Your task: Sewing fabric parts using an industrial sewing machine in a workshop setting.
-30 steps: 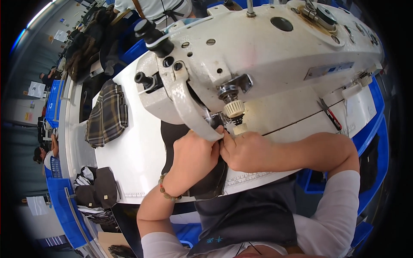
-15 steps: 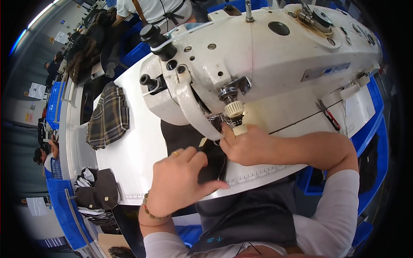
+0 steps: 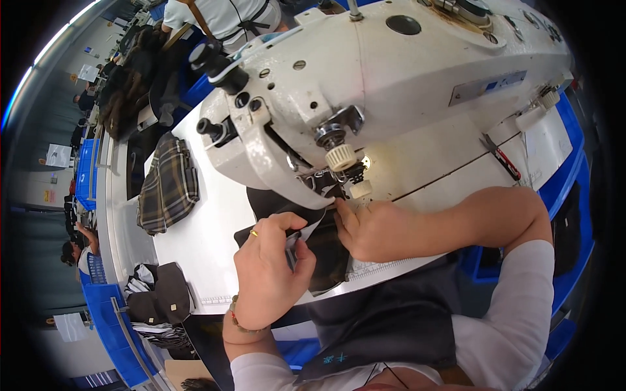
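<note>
Under the head of a white sewing machine [image 3: 391, 85] lies a dark cloth piece [image 3: 266, 201], with a dark plaid layer [image 3: 329, 257] showing toward the table's near edge. My left hand [image 3: 270, 270] is closed on the cloth's folded-up edge, thumb against forefinger; a pale grey bit shows between them. Close to the presser foot, my right hand [image 3: 375, 229] grips the cloth with bunched fingers, its fingertips just below the curved white guard. The needle area is mostly hidden by the machine head.
A folded plaid cloth [image 3: 169, 186] rests at the table's left, with dark garments [image 3: 160, 296] stacked nearer me. A red-and-black cutting tool [image 3: 505, 163] lies at right. Blue bins [image 3: 114, 326] flank the table. A co-worker in white [image 3: 225, 23] is beyond the machine.
My left hand has gone from spread over the cloth to pinching its edge and lifting it. More plaid shows now. My right hand stays by the presser foot. The whole view has shifted slightly.
</note>
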Tool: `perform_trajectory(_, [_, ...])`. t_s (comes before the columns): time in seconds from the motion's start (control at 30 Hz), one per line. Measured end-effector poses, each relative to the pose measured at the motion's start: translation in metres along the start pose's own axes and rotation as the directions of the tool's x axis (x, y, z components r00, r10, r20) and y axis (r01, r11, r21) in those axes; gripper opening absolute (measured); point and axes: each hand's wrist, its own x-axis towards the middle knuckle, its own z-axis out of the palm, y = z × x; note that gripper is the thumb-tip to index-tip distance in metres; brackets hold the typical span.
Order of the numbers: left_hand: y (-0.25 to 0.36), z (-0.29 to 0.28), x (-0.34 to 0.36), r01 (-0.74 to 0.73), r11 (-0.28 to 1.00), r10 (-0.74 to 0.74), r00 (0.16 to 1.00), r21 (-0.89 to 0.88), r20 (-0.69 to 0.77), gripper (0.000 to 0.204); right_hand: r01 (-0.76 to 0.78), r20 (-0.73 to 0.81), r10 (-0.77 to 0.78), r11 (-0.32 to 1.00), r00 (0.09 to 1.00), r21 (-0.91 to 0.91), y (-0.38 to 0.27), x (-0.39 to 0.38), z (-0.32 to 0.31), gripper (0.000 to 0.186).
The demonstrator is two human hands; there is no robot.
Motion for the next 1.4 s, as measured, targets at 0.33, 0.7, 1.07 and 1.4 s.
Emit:
perform_trajectory(0.33, [0.010,0.005,0.005,0.047,0.999,-0.048,0.956,0.010,0.288,0.046,0.058,-0.050,-0.060,0.998,0.997,-0.032,-0.023,-0.010,-0.014,0.030])
perform_trajectory(0.7, [0.001,0.036,-0.004,-0.129,0.984,0.055,0.881,0.126,0.471,0.040,0.075,-0.120,-0.076,0.997,0.990,-0.015,-0.035,-0.014,-0.018,0.026])
perform_trajectory(1.07, [0.005,0.034,-0.005,-0.163,0.962,0.037,0.874,0.220,0.485,0.049,0.099,-0.130,-0.096,0.995,0.987,0.016,-0.033,-0.015,-0.017,0.025])
perform_trajectory(1.4, [0.006,0.037,-0.005,-0.198,0.946,0.050,0.872,0.257,0.487,0.049,0.130,-0.096,-0.129,0.991,0.987,0.012,-0.031,-0.012,-0.019,0.023])
